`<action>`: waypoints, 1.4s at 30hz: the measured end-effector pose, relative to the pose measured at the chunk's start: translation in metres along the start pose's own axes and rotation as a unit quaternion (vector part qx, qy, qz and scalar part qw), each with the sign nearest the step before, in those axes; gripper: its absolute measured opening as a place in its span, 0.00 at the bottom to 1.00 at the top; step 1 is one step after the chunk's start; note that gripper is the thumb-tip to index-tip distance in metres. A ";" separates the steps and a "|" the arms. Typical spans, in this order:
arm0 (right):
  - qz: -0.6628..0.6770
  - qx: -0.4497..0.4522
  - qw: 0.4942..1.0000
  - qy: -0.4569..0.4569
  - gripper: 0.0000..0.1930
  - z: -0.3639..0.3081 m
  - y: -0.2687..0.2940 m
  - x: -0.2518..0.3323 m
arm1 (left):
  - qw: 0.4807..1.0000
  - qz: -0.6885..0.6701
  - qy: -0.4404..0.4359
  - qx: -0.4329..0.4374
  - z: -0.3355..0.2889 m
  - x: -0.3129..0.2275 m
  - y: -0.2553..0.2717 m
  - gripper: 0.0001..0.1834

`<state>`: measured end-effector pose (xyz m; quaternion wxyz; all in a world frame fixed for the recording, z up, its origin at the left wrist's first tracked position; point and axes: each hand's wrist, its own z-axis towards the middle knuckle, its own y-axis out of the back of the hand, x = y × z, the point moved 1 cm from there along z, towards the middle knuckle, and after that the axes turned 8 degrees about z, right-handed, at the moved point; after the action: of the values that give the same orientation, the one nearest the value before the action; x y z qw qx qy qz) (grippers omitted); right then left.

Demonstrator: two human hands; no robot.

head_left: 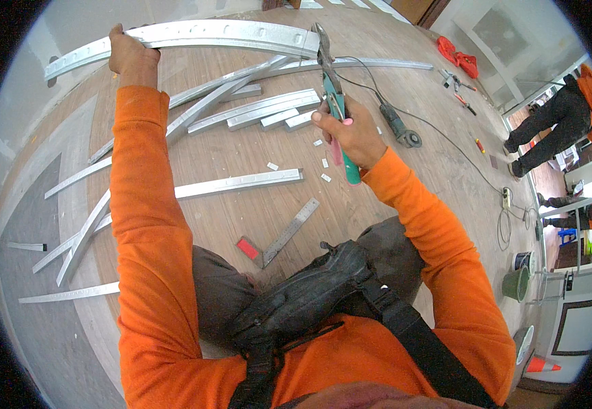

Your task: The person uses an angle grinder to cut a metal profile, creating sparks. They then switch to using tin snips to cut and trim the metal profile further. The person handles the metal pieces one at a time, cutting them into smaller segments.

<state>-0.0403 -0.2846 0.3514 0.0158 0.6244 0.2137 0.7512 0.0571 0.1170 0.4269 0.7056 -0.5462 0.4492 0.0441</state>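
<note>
Head: left hand (129, 56) grips metal channel (234, 34); right hand (357, 133) holds snips (330, 80).

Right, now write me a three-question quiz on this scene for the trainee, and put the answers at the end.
1. True or false: the right hand holds the snips.

2. Choose one. What does the left hand grip?
A) the cable
B) a long metal strip
C) a green bucket

3. Fill in the blank: the square on the floor has a ____ patch on its short arm.

Key:
1. True.
2. B.
3. Red.
</note>
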 end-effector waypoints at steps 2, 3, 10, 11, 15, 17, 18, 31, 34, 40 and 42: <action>0.040 -0.003 0.998 -0.046 0.18 0.000 0.002 0.004 | 1.000 0.002 -0.004 -0.009 -0.002 -0.002 0.000 0.31; 0.075 -0.004 0.995 -0.071 0.17 0.002 0.006 0.006 | 1.000 0.014 0.002 -0.023 -0.009 -0.004 -0.001 0.32; 0.166 -0.020 0.985 0.036 0.18 0.011 0.025 -0.022 | 0.999 0.020 -0.005 -0.034 -0.028 -0.017 0.003 0.38; 0.166 -0.009 0.986 0.021 0.19 0.011 0.023 -0.021 | 0.999 0.019 -0.018 -0.033 -0.008 -0.013 0.009 0.37; 0.119 0.006 0.993 -0.006 0.23 0.007 0.019 -0.018 | 0.999 -0.043 -0.014 -0.020 0.002 -0.004 0.012 0.34; 0.080 -0.001 0.997 0.005 0.25 0.006 0.022 -0.024 | 0.999 -0.015 -0.029 0.029 0.002 -0.001 0.006 0.33; 0.064 -0.007 0.998 0.014 0.25 0.006 0.025 -0.029 | 0.998 -0.002 -0.036 0.055 0.003 0.001 0.002 0.32; -0.059 -0.009 0.995 0.076 0.36 -0.026 0.038 0.006 | 0.869 0.349 0.298 0.185 0.033 0.252 0.122 0.27; -0.073 0.002 0.994 0.085 0.34 -0.052 0.046 0.033 | 0.748 0.384 0.289 0.458 -0.037 0.358 0.140 0.25; -0.115 -0.062 0.984 0.118 0.32 -0.058 0.054 0.015 | 0.632 0.116 0.613 0.460 -0.358 0.453 0.033 0.27; -0.054 -0.089 0.992 0.073 0.31 -0.068 0.081 0.009 | 0.523 0.209 0.554 0.613 -0.435 0.422 0.012 0.27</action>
<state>-0.0873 -0.3756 0.3787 0.0964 0.5513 0.1796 0.8090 0.0461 -0.4122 0.1304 0.4463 0.2161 0.7670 -0.4073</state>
